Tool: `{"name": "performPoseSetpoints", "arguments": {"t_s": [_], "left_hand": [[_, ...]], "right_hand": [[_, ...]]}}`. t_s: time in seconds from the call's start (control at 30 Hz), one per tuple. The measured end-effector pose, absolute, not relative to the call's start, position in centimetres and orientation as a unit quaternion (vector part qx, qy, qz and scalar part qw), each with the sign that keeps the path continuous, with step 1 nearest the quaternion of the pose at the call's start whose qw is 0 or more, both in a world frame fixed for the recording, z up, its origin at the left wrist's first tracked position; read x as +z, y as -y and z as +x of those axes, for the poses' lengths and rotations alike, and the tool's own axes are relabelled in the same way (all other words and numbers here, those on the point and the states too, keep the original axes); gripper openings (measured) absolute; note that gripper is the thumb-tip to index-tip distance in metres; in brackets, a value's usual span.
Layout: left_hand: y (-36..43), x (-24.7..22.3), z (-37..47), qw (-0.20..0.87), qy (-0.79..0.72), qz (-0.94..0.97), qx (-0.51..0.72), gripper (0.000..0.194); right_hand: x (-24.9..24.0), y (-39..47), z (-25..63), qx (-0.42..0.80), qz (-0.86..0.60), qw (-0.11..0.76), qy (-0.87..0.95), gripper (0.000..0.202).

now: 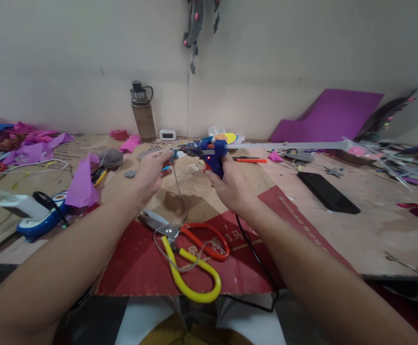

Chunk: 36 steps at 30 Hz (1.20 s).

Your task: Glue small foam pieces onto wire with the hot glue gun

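A glue gun (pixel 212 152) is held above the cardboard (pixel 202 201), nozzle near the left hand (pixel 153 167).
By the wall (pixel 87 72) a capped bottle (pixel 144 120) is seen, its contents unclear. The gun's handle is gripped by the curled right hand (pixel 235 181); a small bluish piece (pixel 175 155), with yarn (pixel 179 184) hanging below, is pinched by the left, its fingers nearly closed.
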<state>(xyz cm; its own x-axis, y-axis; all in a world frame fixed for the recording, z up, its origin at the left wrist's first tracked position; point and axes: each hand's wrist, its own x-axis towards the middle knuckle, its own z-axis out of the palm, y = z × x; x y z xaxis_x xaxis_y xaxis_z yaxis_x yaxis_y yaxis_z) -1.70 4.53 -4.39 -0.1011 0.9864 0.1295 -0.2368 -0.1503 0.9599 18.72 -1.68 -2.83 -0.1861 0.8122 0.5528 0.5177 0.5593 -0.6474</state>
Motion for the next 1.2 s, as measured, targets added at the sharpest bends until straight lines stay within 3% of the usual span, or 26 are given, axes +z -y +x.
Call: {"name": "performPoseSetpoints", "arguments": {"t_s": [0.2,0.37,0.47,0.57,0.67,0.77,0.83,0.9,1.0,1.1,1.2], "left_hand": [[-4.3,-4.1,-1.6,0.485,-0.418,0.435,0.633,0.014],[-3.5,-3.5,-0.9,0.478,-0.376,0.468,0.641,0.014],[-3.2,-3.3,-0.6,0.465,-0.373,0.502,0.626,0.016],[-2.9,-3.3,-0.5,0.408,-0.397,0.550,0.610,0.016],[-2.3,-3.1,-0.4,0.299,-0.434,0.612,0.590,0.014],[-1.4,-2.8,-0.2,0.183,-0.469,0.655,0.563,0.014],[-1.0,-2.7,0.0,0.111,-0.480,0.679,0.544,0.014],[-0.7,-2.7,0.2,0.046,-0.472,0.705,0.526,0.011],[-0.6,-2.7,0.4,-0.009,-0.449,0.730,0.515,0.010],[-0.5,-2.8,0.6,0.018,-0.457,0.721,0.521,0.010],[-0.2,-2.7,1.1,0.103,-0.473,0.696,0.530,0.013]], "right_hand": [[-2.9,0.5,19.3,0.342,-0.492,0.480,0.641,0.020],[-3.9,-1.4,20.1,0.385,-0.598,0.375,0.595,0.005],[-4.6,-2.1,20.8,0.323,-0.653,0.257,0.635,0.010],[-4.6,-2.2,21.4,0.118,-0.678,0.194,0.699,0.022],[-4.1,-1.8,21.2,0.036,-0.646,0.289,0.706,0.026],[-4.0,-1.2,19.4,0.215,-0.518,0.481,0.674,0.020],[-4.1,-0.6,17.5,0.388,-0.390,0.560,0.620,0.025],[-4.3,0.1,15.8,0.521,-0.285,0.574,0.564,0.032],[-4.4,0.9,14.5,0.617,-0.240,0.555,0.504,0.042],[-4.3,1.1,14.7,0.601,-0.276,0.554,0.505,0.044],[-4.0,0.8,15.5,0.499,-0.331,0.581,0.551,0.033]]}}
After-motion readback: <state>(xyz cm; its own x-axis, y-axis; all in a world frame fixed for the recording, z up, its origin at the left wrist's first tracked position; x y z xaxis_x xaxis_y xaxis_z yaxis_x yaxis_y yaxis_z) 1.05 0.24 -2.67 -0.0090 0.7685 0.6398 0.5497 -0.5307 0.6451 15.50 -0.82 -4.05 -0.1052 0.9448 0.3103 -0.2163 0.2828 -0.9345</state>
